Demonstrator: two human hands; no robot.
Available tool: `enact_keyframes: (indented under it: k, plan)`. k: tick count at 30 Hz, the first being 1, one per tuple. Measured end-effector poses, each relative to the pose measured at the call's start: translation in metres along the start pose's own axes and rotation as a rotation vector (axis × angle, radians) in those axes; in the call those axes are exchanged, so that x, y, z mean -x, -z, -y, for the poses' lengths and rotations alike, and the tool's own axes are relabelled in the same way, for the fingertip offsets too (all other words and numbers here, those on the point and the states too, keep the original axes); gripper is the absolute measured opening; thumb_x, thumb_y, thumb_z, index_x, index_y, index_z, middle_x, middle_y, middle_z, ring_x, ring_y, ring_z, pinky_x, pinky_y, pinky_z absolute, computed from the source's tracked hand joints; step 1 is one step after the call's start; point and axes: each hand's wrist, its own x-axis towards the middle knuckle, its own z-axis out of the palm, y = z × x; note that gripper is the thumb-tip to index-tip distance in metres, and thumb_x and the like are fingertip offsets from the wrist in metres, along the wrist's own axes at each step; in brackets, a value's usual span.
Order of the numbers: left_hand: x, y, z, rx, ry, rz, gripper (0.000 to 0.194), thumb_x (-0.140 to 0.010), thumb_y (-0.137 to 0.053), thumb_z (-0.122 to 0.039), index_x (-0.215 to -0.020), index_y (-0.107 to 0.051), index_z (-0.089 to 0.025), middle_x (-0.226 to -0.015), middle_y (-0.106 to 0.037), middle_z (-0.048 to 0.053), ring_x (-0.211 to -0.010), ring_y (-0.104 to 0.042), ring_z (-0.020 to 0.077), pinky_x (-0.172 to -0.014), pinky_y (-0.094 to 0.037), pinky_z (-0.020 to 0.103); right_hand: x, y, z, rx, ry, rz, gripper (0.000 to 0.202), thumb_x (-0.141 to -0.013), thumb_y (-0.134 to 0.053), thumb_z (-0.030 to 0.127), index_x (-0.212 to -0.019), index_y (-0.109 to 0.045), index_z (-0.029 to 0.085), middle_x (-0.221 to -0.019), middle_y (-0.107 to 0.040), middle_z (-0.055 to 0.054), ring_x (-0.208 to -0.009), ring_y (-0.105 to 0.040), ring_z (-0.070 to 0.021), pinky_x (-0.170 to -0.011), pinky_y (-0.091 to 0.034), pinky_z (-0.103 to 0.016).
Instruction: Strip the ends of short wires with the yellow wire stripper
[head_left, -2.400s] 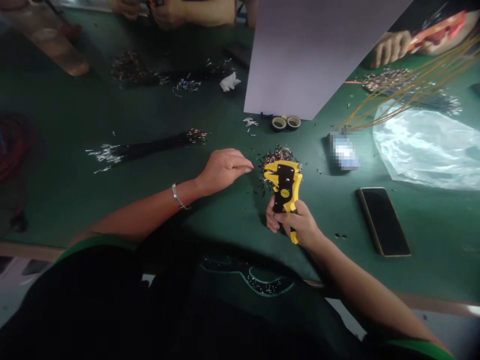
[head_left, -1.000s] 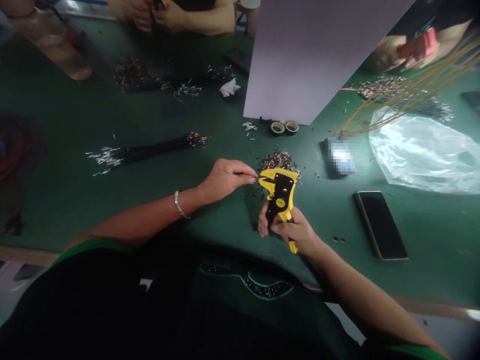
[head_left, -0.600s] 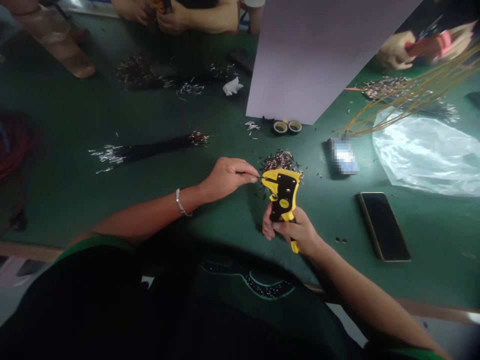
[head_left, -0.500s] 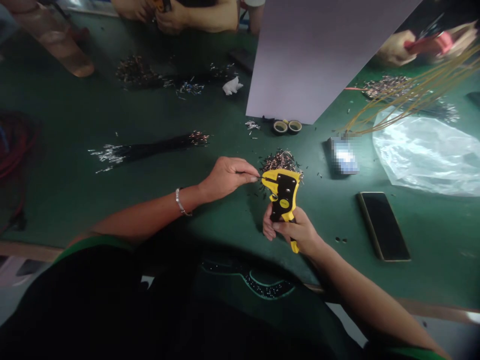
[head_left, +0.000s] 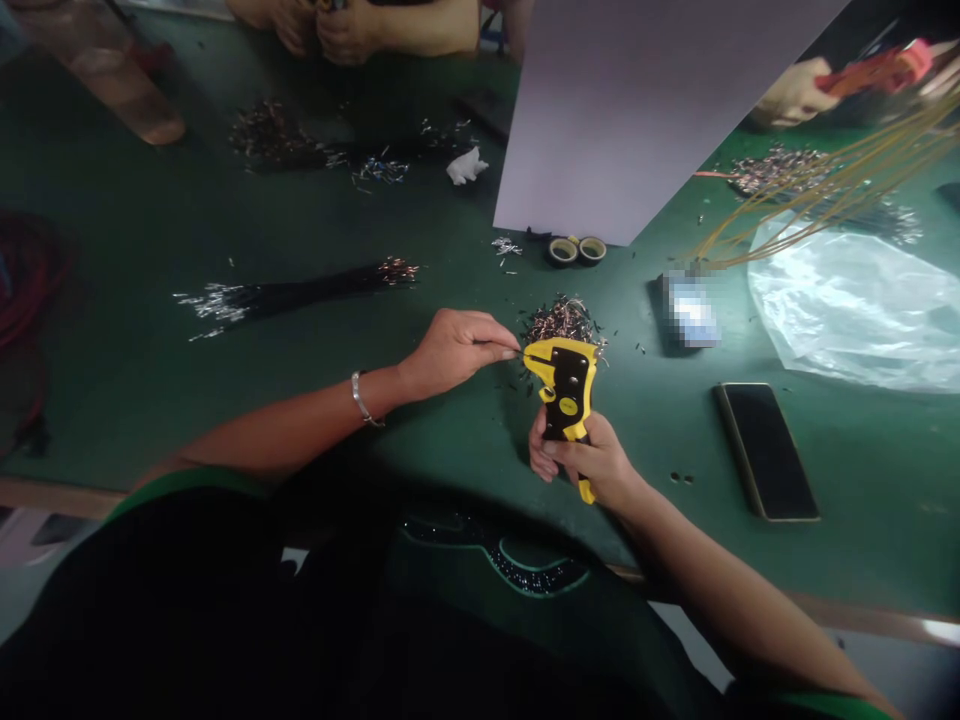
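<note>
1. Black wire (head_left: 520,351), thin and flexible-looking, pinched between finger and thumb of the left hand (head_left: 454,348), the nearer of the two; its length runs left to right.
2. Straight at the yellow pliers (head_left: 571,382) it points: their mouth faces left, right at the wire, and how deep it sits I cannot tell! Hard, smooth shell, black plate, round badge.
3. Just beyond, on the far side, a bristly heap (head_left: 561,315) of coppery and black scraps.
4. Right hand (head_left: 604,458) wraps the handle, apart from the left.
5. Farther right, a slim, glassy phone (head_left: 769,450); beyond it, a crinkled clear bag (head_left: 862,305).
</note>
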Motion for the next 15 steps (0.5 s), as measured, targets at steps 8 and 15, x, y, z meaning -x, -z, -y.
enact_keyframes:
  k: [8,15]
  plan:
    - [-0.001,-0.001,0.009,-0.042,-0.021,0.008,0.008,-0.082,-0.071,-0.023,-0.083,-0.078,-0.023,-0.082,-0.075,0.003,-0.074,-0.069,0.0132,-0.072,-0.053,0.024,-0.001,-0.001,0.001,0.001,0.000,-0.050,0.017,-0.074,-0.073,0.016,-0.081,-0.057,0.017,-0.059,-0.054,0.004,-0.044,-0.046,-0.0091,-0.042,-0.040,-0.026]
    - [-0.004,-0.003,0.012,-0.067,0.013,0.010,0.008,-0.080,-0.072,-0.021,-0.083,-0.079,-0.023,-0.081,-0.075,0.001,-0.074,-0.068,0.0121,-0.072,-0.052,0.022,-0.004,-0.001,0.002,-0.020,-0.019,-0.079,0.017,-0.071,-0.070,0.013,-0.081,-0.057,0.017,-0.057,-0.054,0.006,-0.043,-0.045,-0.0084,-0.040,-0.040,-0.025]
